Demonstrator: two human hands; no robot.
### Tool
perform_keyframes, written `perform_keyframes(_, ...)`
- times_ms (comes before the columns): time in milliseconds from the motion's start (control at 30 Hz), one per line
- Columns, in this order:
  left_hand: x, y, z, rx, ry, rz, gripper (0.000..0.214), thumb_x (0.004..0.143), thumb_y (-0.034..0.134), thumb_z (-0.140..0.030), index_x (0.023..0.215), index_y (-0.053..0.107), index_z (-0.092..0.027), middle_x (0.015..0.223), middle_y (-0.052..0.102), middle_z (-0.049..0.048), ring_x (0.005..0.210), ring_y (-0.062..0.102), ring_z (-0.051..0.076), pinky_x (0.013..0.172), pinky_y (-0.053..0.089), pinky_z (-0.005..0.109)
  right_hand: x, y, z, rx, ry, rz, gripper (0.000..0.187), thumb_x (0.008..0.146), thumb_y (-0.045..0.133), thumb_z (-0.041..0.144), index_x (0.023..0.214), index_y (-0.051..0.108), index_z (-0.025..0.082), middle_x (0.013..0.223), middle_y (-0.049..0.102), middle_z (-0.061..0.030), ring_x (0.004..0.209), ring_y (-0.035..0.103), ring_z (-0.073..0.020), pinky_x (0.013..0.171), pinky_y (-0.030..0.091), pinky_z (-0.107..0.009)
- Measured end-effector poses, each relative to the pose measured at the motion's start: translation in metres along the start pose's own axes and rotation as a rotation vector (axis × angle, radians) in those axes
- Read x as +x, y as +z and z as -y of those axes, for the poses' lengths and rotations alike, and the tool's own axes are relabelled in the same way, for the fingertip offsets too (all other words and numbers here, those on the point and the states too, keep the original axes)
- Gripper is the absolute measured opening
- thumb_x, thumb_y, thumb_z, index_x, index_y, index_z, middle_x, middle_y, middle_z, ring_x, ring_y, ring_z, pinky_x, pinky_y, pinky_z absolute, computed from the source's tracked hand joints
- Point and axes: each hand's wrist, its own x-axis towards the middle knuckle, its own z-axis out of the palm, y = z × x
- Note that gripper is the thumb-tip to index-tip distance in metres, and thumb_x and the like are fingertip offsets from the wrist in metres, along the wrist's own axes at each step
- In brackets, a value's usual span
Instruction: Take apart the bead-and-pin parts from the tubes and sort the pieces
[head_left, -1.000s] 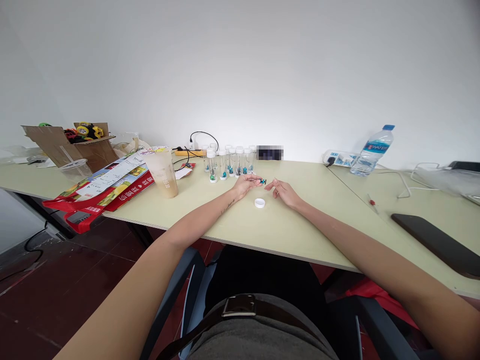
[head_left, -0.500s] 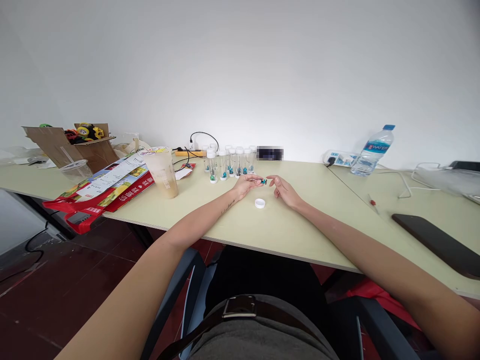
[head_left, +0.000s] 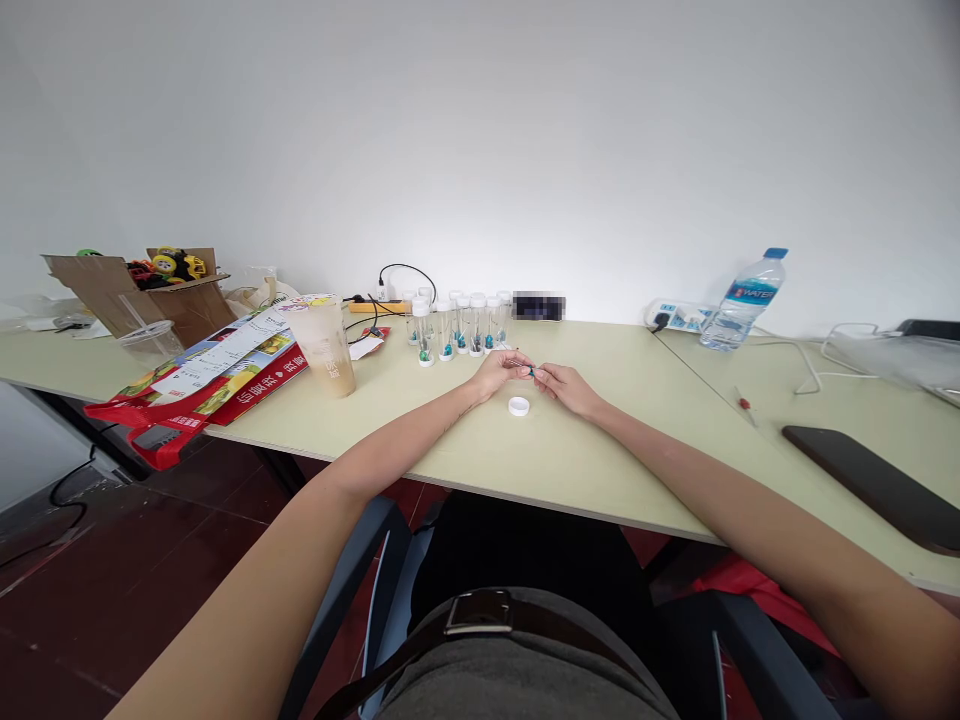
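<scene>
Between my two hands is a small blue-green piece (head_left: pixel 532 371), mostly covered by fingertips and too small to name. My left hand (head_left: pixel 501 374) is closed in a pinch on it from the left. From the right, my right hand (head_left: pixel 568 387) pinches the same piece, thumb and forefinger together. A white round cap (head_left: pixel 518 406) lies on the table just below my hands, showing its hollow side. Behind my left hand stand several clear tubes (head_left: pixel 424 338) with white ends, each holding small blue or green bits.
A drink cup (head_left: pixel 330 350) and a red printed bag (head_left: pixel 232 375) are to the left, near a cardboard box (head_left: pixel 180 305). On the right are a tilted water bottle (head_left: pixel 746 300), a power strip (head_left: pixel 681 316), a small red-handled tool (head_left: pixel 744 403) and a dark phone-like slab (head_left: pixel 870 485).
My right hand has moved left and closed its fingertips on the blue-green piece, which my left hand was holding alone. The cap and the tubes have stayed in place.
</scene>
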Motion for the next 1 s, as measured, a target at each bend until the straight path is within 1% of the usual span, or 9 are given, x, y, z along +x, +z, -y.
perform_keyframes(133, -0.001, 0.003, -0.002, 0.057, 0.039, -0.003, 0.03, 0.056, 0.081, -0.028, 0.077, 0.068, -0.011, 0.074, 0.066, 0.0042, 0.072, 0.061, 0.016, 0.082, 0.046, 0.036, 0.001, 0.0, -0.002, 0.078, 0.024, 0.043, 0.031, 0.093, 0.047, 0.041, 0.088, 0.059, 0.013, 0.076, 0.059, 0.0003, 0.061, 0.055, -0.0096, 0.059, 0.048, -0.026)
perform_keyframes(233, -0.002, 0.006, -0.006, 0.08, 0.077, -0.037, 0.034, 0.057, 0.08, -0.03, 0.081, 0.067, -0.011, 0.075, 0.066, 0.0055, 0.073, 0.062, 0.017, 0.081, 0.047, 0.037, 0.001, -0.001, -0.001, 0.145, 0.039, 0.031, 0.029, 0.092, 0.048, 0.04, 0.092, 0.059, 0.012, 0.079, 0.06, -0.0005, 0.063, 0.056, -0.0099, 0.06, 0.049, -0.026)
perform_keyframes(367, -0.001, 0.005, -0.013, 0.1, 0.164, -0.158, 0.034, 0.065, 0.075, -0.038, 0.088, 0.062, -0.016, 0.083, 0.066, 0.0034, 0.079, 0.062, 0.014, 0.083, 0.047, 0.033, 0.001, -0.005, 0.0, 0.23, 0.059, -0.037, 0.032, 0.093, 0.045, 0.042, 0.09, 0.057, 0.013, 0.076, 0.057, 0.0004, 0.058, 0.052, -0.0085, 0.055, 0.046, -0.024)
perform_keyframes(467, 0.0, 0.003, -0.015, 0.144, 0.185, -0.215, 0.032, 0.068, 0.072, -0.041, 0.086, 0.06, -0.017, 0.078, 0.064, 0.0014, 0.071, 0.059, 0.011, 0.076, 0.047, 0.029, 0.0, -0.006, 0.001, 0.276, 0.061, -0.075, 0.033, 0.091, 0.046, 0.046, 0.089, 0.056, 0.014, 0.075, 0.055, 0.0009, 0.053, 0.046, -0.007, 0.05, 0.04, -0.022)
perform_keyframes(600, 0.0, 0.007, -0.011, 0.226, 0.126, -0.119, 0.034, 0.056, 0.081, -0.035, 0.074, 0.063, -0.013, 0.064, 0.062, 0.0013, 0.06, 0.055, 0.011, 0.063, 0.045, 0.026, -0.002, -0.005, 0.005, 0.3, 0.045, -0.027, 0.039, 0.082, 0.054, 0.055, 0.079, 0.058, 0.016, 0.071, 0.054, 0.0006, 0.054, 0.043, -0.0086, 0.051, 0.035, -0.023)
perform_keyframes(667, 0.0, 0.011, -0.009, 0.247, 0.116, -0.078, 0.032, 0.056, 0.08, -0.036, 0.068, 0.062, -0.013, 0.063, 0.061, 0.0014, 0.06, 0.054, 0.011, 0.06, 0.043, 0.025, -0.002, -0.004, 0.007, 0.3, 0.039, 0.008, 0.042, 0.079, 0.056, 0.058, 0.077, 0.06, 0.016, 0.069, 0.055, -0.0003, 0.056, 0.044, -0.01, 0.052, 0.035, -0.025)
perform_keyframes(767, -0.002, 0.015, -0.009, 0.255, 0.124, -0.054, 0.031, 0.06, 0.077, -0.038, 0.069, 0.061, -0.013, 0.063, 0.061, 0.0012, 0.061, 0.054, 0.011, 0.061, 0.042, 0.025, -0.002, -0.004, 0.007, 0.298, 0.039, 0.04, 0.042, 0.082, 0.053, 0.056, 0.08, 0.061, 0.015, 0.071, 0.056, -0.0004, 0.058, 0.046, -0.0103, 0.054, 0.038, -0.025)
perform_keyframes(900, -0.003, 0.014, -0.01, 0.249, 0.127, -0.012, 0.031, 0.062, 0.076, -0.038, 0.074, 0.063, -0.012, 0.062, 0.061, 0.0005, 0.06, 0.054, 0.011, 0.065, 0.042, 0.027, -0.002, -0.005, 0.004, 0.295, 0.049, 0.095, 0.033, 0.091, 0.049, 0.044, 0.083, 0.059, 0.013, 0.073, 0.057, 0.0006, 0.061, 0.053, -0.0099, 0.059, 0.045, -0.026)
perform_keyframes(1000, -0.002, 0.011, -0.009, 0.235, 0.119, 0.01, 0.031, 0.061, 0.077, -0.037, 0.076, 0.063, -0.013, 0.063, 0.061, 0.0001, 0.059, 0.054, 0.01, 0.066, 0.043, 0.026, -0.001, -0.004, 0.003, 0.305, 0.058, 0.113, 0.032, 0.09, 0.051, 0.043, 0.083, 0.06, 0.013, 0.073, 0.059, 0.0004, 0.062, 0.055, -0.0104, 0.06, 0.046, -0.026)
